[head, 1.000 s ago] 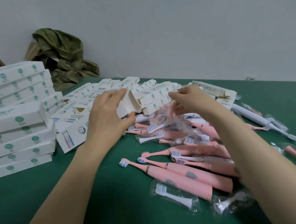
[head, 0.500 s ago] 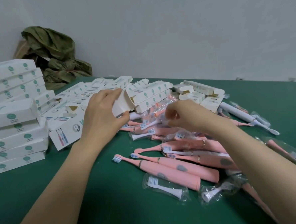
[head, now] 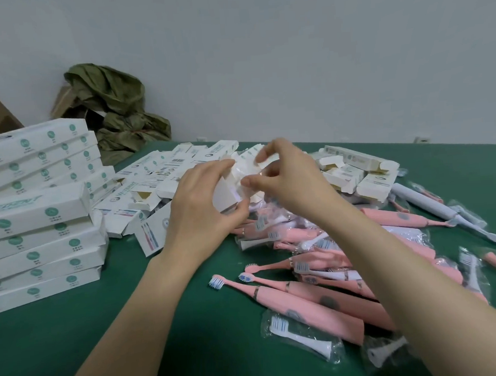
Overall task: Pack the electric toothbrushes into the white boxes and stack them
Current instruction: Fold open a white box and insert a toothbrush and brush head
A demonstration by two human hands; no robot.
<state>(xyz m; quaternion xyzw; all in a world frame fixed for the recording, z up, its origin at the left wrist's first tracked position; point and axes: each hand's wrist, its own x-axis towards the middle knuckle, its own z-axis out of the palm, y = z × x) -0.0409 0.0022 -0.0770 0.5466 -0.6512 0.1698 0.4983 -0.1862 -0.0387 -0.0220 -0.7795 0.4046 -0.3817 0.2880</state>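
Fingers [head: 214, 171] curled — left hand [head: 196, 217] on white box [head: 225, 196], right hand [head: 287, 182] pinching blurred wrapper [head: 244, 170]

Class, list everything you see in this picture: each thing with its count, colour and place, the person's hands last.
Closed boxes: about ten, white, green dots, stacked left.
Open boxes: many, white, heaped far middle.
Pink toothbrushes: many, piled centre-right.
Pale toothbrush: one, whitish, far right.
Bagged brush heads: several, white, among the pile.
Table: one, green, underneath.
Cloth: one, olive, by the wall.
Held box: one, white, centre.
Clear bag: one, at its mouth.
Left hand: grips the held box.
Right hand: pinches the clear bag.
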